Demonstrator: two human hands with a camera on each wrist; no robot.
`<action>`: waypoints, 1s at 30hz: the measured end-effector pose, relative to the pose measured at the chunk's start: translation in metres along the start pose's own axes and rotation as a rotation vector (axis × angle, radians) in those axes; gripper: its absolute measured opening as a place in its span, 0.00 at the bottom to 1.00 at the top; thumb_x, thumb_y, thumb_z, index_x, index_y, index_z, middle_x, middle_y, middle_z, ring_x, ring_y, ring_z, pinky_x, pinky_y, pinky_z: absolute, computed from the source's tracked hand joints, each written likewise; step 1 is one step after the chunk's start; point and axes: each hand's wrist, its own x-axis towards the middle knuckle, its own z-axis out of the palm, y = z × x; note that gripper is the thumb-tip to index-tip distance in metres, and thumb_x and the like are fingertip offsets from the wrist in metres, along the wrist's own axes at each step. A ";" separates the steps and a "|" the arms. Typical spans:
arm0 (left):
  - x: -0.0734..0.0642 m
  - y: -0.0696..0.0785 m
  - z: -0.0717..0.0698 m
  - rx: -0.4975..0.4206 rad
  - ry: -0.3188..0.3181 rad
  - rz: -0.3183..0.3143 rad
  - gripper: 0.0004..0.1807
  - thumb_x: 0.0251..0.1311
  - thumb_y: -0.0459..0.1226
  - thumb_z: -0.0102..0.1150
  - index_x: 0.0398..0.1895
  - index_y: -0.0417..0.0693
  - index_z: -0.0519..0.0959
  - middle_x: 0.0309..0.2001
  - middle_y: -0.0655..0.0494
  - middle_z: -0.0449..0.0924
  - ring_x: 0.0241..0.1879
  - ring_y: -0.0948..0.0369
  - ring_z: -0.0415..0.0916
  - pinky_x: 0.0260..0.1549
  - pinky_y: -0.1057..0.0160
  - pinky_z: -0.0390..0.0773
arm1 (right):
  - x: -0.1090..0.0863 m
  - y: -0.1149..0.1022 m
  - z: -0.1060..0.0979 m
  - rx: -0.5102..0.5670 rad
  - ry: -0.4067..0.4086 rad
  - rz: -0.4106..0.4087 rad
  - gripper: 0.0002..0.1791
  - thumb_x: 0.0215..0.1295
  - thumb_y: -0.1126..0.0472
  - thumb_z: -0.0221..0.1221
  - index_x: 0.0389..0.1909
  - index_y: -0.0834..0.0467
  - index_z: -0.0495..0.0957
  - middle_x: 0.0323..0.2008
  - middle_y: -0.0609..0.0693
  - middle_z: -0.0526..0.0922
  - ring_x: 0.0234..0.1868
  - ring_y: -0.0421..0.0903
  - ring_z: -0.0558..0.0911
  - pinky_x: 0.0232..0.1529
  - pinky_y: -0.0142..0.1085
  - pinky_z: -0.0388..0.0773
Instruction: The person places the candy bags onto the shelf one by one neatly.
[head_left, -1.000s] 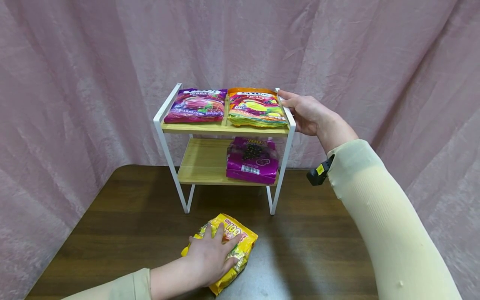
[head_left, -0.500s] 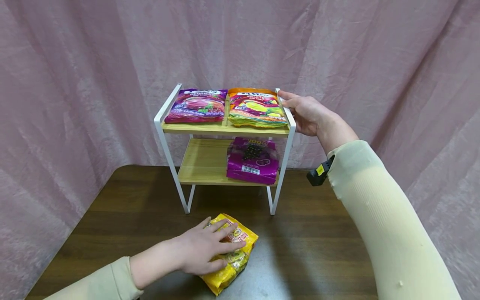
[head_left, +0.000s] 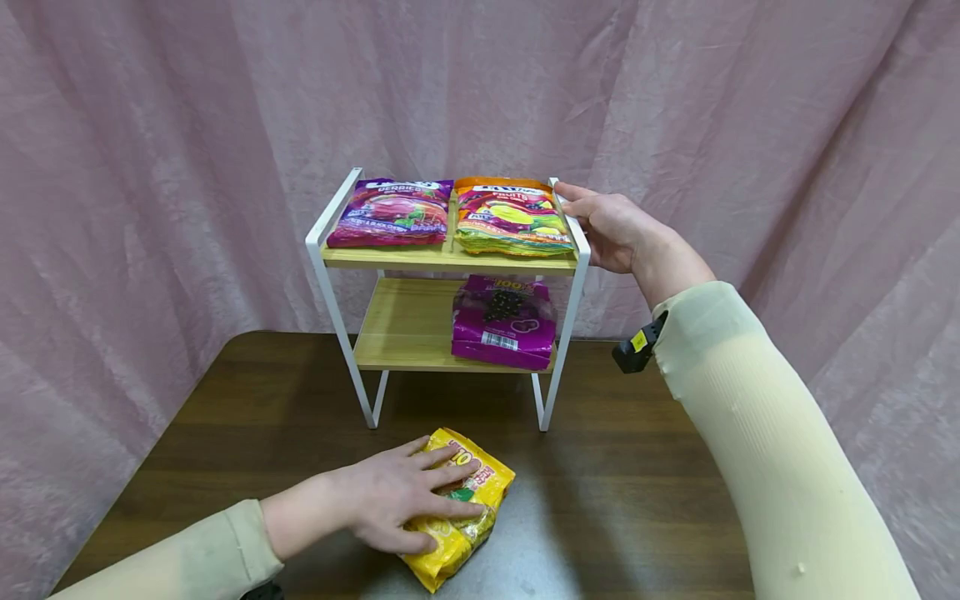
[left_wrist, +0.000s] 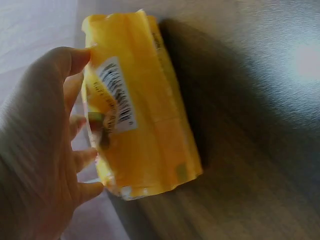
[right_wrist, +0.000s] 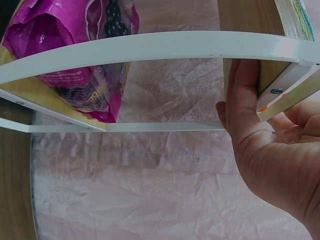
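In the head view, my left hand (head_left: 397,497) lies with fingers spread over a yellow candy bag (head_left: 486,482) on the table. The left wrist view shows the fingertips along one face of this candy bag (left_wrist: 150,125), with its barcode end towards the camera. My right hand (head_left: 618,229) holds the right side of a small two-tier shelf rack (head_left: 450,261) at the upper board. From the right wrist view, fingers (right_wrist: 245,95) reach beneath that board, inside the white frame. A purple berry candy bag (head_left: 396,212) and an orange fruit candy bag (head_left: 513,217) lie side by side on top.
A magenta candy bag (head_left: 504,325) occupies the right half of the lower shelf (head_left: 401,321), beside bare wood on the left. White metal legs (head_left: 551,392) stand on the brown table (head_left: 637,483). A pink curtain (head_left: 480,83) hangs behind the table.
My left hand has shifted left across the yellow candy bag and turned, uncovering more of its front. The bag has hardly moved. My right hand stays on the rack.
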 end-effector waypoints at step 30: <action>0.022 0.059 0.017 -0.223 0.037 -0.573 0.34 0.72 0.68 0.38 0.79 0.79 0.59 0.81 0.48 0.50 0.74 0.33 0.52 0.63 0.20 0.57 | -0.001 0.000 0.000 0.014 0.013 -0.001 0.29 0.84 0.54 0.46 0.79 0.29 0.56 0.64 0.56 0.73 0.36 0.45 0.88 0.34 0.34 0.88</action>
